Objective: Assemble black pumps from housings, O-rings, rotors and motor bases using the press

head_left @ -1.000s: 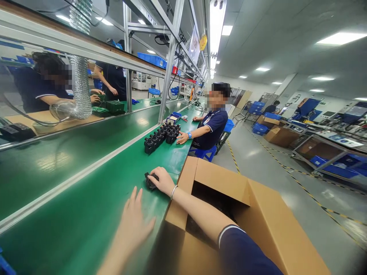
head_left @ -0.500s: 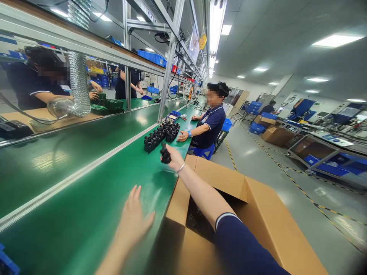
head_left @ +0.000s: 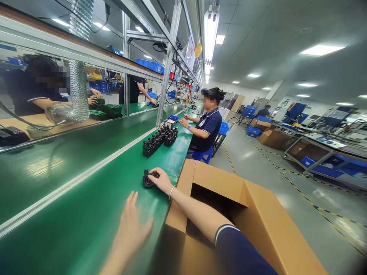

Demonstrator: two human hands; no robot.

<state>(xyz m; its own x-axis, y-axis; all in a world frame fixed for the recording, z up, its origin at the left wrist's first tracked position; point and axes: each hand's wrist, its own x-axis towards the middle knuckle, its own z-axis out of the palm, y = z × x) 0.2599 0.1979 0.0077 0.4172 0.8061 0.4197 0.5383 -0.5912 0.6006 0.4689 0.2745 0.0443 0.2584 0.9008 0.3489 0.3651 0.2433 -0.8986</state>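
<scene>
Just above or on the green bench top (head_left: 86,214), my right hand (head_left: 161,181) grips a black plastic part (head_left: 148,179) with a round, ringed face; whether it touches the bench I cannot tell. My left hand (head_left: 132,221) hovers over the near part of the bench, fingers spread, holding nothing and slightly blurred. Beyond my right hand, several similar black parts (head_left: 156,142) stand close together in rows. My right forearm reaches across an open cardboard box (head_left: 218,181), whose inside is dark and partly hidden by the arm.
A co-worker (head_left: 208,122) sits at the bench past the black parts, near a small blue tray (head_left: 171,120). A metal frame post (head_left: 169,65) rises from the bench. Across the bench hangs a silver flexible duct (head_left: 78,84), with other people working behind it.
My right hand has moved down and nearer with the black part, which is now at bench level. The co-worker's hand has drawn back from the rows. My left hand has barely moved.
</scene>
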